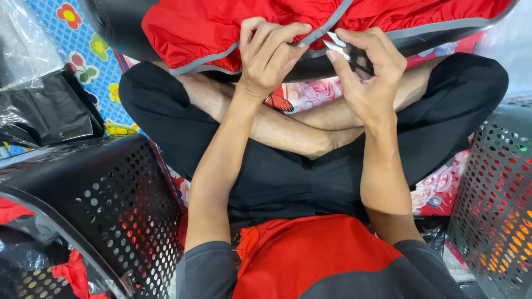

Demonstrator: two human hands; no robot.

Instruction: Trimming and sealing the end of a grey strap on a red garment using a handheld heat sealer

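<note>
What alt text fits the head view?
Left hand pinches the grey elastic hem of a red fabric cover; right hand holds small metal thread snips at it, above crossed legs between black perforated plastic baskets.

Both forearms reach far from the body over the crossed legs. The left hand [270,54] pinches with curled fingers; the right hand [367,69], just beside it, curls closed.

Bright, even light fills the frame, and colours are saturated and clean. Shadows are soft and short, deepest between the crossed legs at centre. Glare glints on the crinkled clear plastic [19,39] in the upper left. Focus is sharp at centre; straight lines bow at the edges, where the perforated black basket [116,205] at lower left looks stretched.
</note>
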